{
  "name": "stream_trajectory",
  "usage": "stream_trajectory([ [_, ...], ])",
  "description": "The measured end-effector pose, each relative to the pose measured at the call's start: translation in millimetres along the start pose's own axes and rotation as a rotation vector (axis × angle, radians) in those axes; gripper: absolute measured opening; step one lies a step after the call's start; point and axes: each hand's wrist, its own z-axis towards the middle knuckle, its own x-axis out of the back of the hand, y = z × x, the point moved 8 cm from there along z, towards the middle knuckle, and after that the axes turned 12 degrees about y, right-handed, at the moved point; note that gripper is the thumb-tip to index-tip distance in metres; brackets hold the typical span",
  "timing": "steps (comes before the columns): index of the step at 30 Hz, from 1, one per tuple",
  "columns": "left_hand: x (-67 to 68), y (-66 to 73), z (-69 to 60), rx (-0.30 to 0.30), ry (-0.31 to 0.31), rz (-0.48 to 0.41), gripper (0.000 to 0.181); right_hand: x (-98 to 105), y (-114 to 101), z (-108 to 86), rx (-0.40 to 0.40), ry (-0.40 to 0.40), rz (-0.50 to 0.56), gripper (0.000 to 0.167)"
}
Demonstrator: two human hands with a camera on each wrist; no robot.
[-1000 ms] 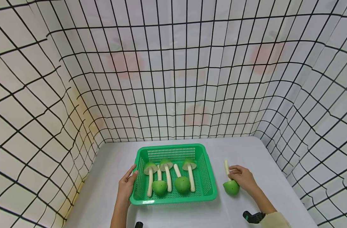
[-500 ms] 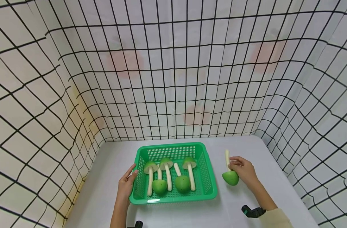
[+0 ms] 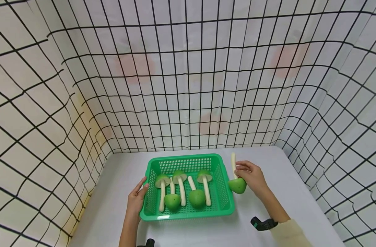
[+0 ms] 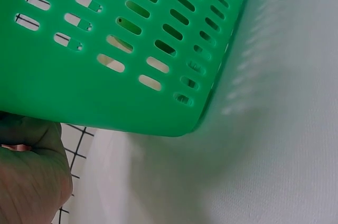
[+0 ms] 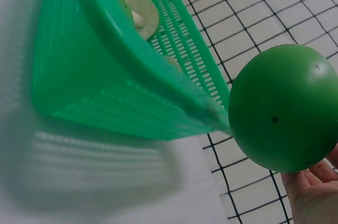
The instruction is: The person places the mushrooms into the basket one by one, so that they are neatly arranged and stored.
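My right hand (image 3: 252, 176) pinches the pale stem of a green-capped toy mushroom (image 3: 237, 185), its cap hanging down and the stem pointing up. It is held just off the right rim of a green plastic basket (image 3: 188, 216). In the right wrist view the round green cap (image 5: 285, 109) hides most of the fingers. My left hand (image 3: 137, 199) grips the basket's left rim; in the left wrist view that hand (image 4: 34, 176) shows at the rim, partly cut off. Inside lie several similar mushrooms, such as one with its cap towards me (image 3: 197, 199) and another with its cap away (image 3: 204, 176).
The basket stands on a white table (image 3: 277, 192). Black netting (image 3: 188, 85) over white cloth walls surrounds the table at the back and sides. A black wrist device (image 3: 263, 223) sits on the right forearm.
My right hand has lifted the mushroom from the table and carried it left and away from me to the basket's right rim. The left hand and the basket have stayed in place.
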Motion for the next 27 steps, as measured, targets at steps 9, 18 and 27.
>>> stream_trajectory([
  [9, -1.9, -2.3, 3.7, 0.021, -0.014, -0.021, 0.055, -31.4, -5.8, -5.7, -0.037, -0.024, 0.017, 0.041],
  [18, -1.6, -1.4, 1.5, 0.01, -0.013, -0.005, 0.055, -52.2, -15.1, -10.6, -0.036, -0.015, -0.018, 0.036],
  [27, -2.9, -3.0, 3.5, 0.014, -0.021, -0.012, 0.053, -68.7, -15.5, -20.4, -0.024, 0.01, -0.067, 0.034],
])
